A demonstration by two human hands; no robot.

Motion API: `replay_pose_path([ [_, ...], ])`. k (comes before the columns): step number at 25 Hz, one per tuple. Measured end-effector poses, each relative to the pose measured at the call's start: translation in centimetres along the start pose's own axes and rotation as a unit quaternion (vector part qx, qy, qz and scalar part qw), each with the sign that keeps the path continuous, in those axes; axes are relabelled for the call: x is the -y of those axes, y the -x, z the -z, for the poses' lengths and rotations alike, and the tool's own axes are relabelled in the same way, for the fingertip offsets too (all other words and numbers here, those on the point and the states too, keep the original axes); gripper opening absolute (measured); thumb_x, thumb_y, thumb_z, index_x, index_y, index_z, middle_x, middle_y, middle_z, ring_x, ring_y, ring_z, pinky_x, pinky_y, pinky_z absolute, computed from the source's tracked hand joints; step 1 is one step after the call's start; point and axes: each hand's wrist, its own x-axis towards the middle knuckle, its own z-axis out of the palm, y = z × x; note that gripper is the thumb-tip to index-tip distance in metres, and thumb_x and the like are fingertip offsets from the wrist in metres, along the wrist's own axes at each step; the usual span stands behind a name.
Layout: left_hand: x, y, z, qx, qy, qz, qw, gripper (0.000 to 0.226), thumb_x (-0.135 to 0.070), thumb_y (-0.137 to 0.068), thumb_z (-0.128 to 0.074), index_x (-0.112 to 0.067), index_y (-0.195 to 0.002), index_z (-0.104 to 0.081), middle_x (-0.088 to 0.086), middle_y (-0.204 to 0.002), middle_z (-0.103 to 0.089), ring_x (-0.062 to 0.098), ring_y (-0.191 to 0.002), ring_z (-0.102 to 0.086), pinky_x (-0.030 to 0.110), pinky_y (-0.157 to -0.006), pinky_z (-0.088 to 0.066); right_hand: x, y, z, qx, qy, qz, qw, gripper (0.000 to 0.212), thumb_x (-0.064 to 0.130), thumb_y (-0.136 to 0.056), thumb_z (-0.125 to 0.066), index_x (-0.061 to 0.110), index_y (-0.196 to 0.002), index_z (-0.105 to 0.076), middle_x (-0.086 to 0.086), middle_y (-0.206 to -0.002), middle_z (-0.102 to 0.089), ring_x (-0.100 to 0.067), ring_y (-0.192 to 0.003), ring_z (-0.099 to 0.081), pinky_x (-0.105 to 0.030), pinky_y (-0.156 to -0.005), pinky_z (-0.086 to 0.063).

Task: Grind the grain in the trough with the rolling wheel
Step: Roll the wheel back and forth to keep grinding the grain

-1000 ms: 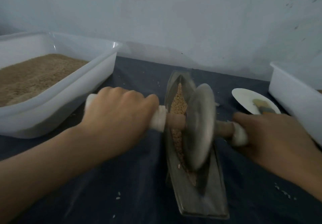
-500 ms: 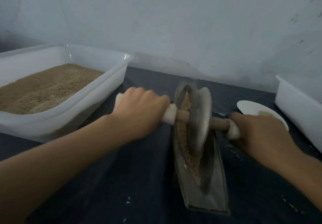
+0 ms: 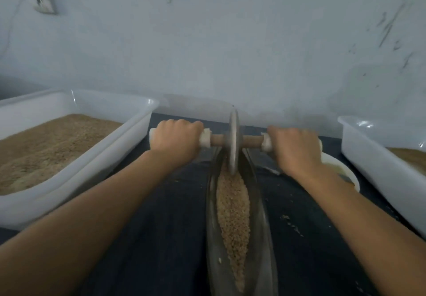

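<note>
A long boat-shaped metal trough (image 3: 261,224) lies on the dark cloth, running away from me, with a strip of tan grain (image 3: 232,208) along its groove. A metal rolling wheel (image 3: 233,141) stands edge-on at the trough's far end, its rim down in the grain. A wooden axle with white-wrapped handles passes through the wheel. My left hand (image 3: 176,138) grips the left handle. My right hand (image 3: 294,148) grips the right handle. Both arms are stretched forward.
A large white tub (image 3: 129,134) filled with tan grain sits at the left. Another white tub (image 3: 373,155) stands at the right. A white plate (image 3: 345,169) lies behind my right wrist. Loose grains are scattered on the cloth (image 3: 161,215). A pale wall rises close behind.
The wheel has rolled away from me, from the middle of the trough to its far end, with both hands still on the handles. More grain shows in the near part.
</note>
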Motion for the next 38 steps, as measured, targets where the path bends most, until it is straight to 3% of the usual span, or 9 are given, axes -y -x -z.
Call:
replay_pose_path([
  [6,0.8,8.9,2.7,-0.015,0.022,-0.115,0.993,0.034,-0.043,-0.072,-0.067,-0.032,-0.079,-0.036,-0.008,-0.071,-0.055,0.017,-0.058,-0.051,0.031,-0.054,-0.04,-0.4,8.8,2.2,0.025,-0.079,0.097,0.992,0.04,0.037,-0.067,-0.074,0.031,-0.073,-0.035,0.009,-0.059,-0.044,-0.012,-0.051,-0.046,-0.027,-0.044,-0.033],
  [11,1.9,14.9,4.7,-0.094,0.07,-0.17,0.978,0.053,-0.023,-0.051,-0.077,-0.03,-0.076,-0.03,-0.006,-0.057,-0.042,0.022,-0.045,-0.043,0.032,-0.048,-0.041,-1.6,11.3,4.0,0.347,-0.134,-0.012,0.928,0.027,0.039,-0.078,-0.065,0.033,-0.078,-0.039,0.017,-0.075,-0.042,0.0,-0.071,-0.046,-0.022,-0.072,-0.042],
  [13,1.0,12.9,4.9,-0.024,0.004,-0.14,0.99,0.054,-0.033,-0.051,-0.079,-0.032,-0.072,-0.03,-0.011,-0.054,-0.04,0.015,-0.043,-0.039,0.023,-0.046,-0.026,-1.3,11.4,3.2,0.118,-0.09,0.08,0.986,0.05,0.035,-0.058,-0.08,0.029,-0.069,-0.032,0.014,-0.063,-0.046,-0.011,-0.056,-0.051,-0.028,-0.047,-0.038],
  [15,0.3,8.8,3.3,0.006,-0.051,-0.075,0.996,0.042,-0.04,-0.07,-0.071,-0.032,-0.075,-0.031,-0.01,-0.061,-0.044,0.015,-0.051,-0.043,0.027,-0.049,-0.027,-1.2,9.2,2.1,0.033,-0.049,0.094,0.994,0.049,0.036,-0.059,-0.081,0.032,-0.073,-0.034,0.009,-0.06,-0.051,-0.018,-0.05,-0.049,-0.026,-0.042,-0.029],
  [20,0.0,-0.5,1.0,0.013,-0.022,-0.013,1.0,0.01,-0.032,-0.087,-0.056,-0.025,-0.088,-0.049,0.004,-0.093,-0.065,0.029,-0.081,-0.061,0.033,-0.064,-0.035,-0.6,-1.2,-1.0,0.038,-0.056,-0.014,0.998,0.018,0.04,-0.088,-0.057,0.023,-0.095,-0.057,-0.007,-0.089,-0.067,-0.032,-0.081,-0.062,-0.033,-0.062,-0.041],
  [26,0.6,10.4,4.4,-0.039,0.007,-0.139,0.989,0.041,-0.033,-0.058,-0.079,-0.029,-0.075,-0.042,-0.008,-0.059,-0.045,0.019,-0.049,-0.049,0.03,-0.046,-0.04,-1.6,10.9,1.9,0.016,-0.103,0.092,0.99,0.047,0.042,-0.061,-0.069,0.037,-0.073,-0.023,0.013,-0.052,-0.029,-0.007,-0.045,-0.03,-0.026,-0.041,-0.029],
  [29,1.5,13.9,6.2,-0.089,0.027,-0.179,0.979,0.048,-0.023,-0.043,-0.082,-0.026,-0.07,-0.042,-0.009,-0.053,-0.04,0.022,-0.042,-0.044,0.028,-0.043,-0.038,-2.6,13.5,3.5,0.159,-0.073,0.036,0.984,0.032,0.059,-0.07,-0.053,0.041,-0.079,-0.029,0.018,-0.066,-0.041,0.0,-0.063,-0.046,-0.025,-0.063,-0.045],
  [34,-0.3,8.1,3.2,0.029,-0.036,-0.042,0.998,0.036,-0.043,-0.076,-0.065,-0.033,-0.077,-0.031,-0.01,-0.065,-0.045,0.014,-0.057,-0.047,0.029,-0.053,-0.034,-1.2,8.4,2.0,0.014,-0.04,0.113,0.993,0.053,0.037,-0.059,-0.081,0.031,-0.075,-0.03,0.009,-0.058,-0.049,-0.017,-0.046,-0.038,-0.024,-0.044,-0.02],
  [38,0.1,0.9,0.0,0.016,-0.011,0.006,1.0,0.019,-0.034,-0.085,-0.057,-0.027,-0.083,-0.04,-0.001,-0.086,-0.062,0.025,-0.077,-0.06,0.034,-0.064,-0.041,-0.5,0.0,-0.7,0.044,-0.025,0.023,0.998,0.024,0.042,-0.082,-0.061,0.026,-0.094,-0.049,-0.003,-0.088,-0.066,-0.031,-0.08,-0.061,-0.033,-0.059,-0.034],
])
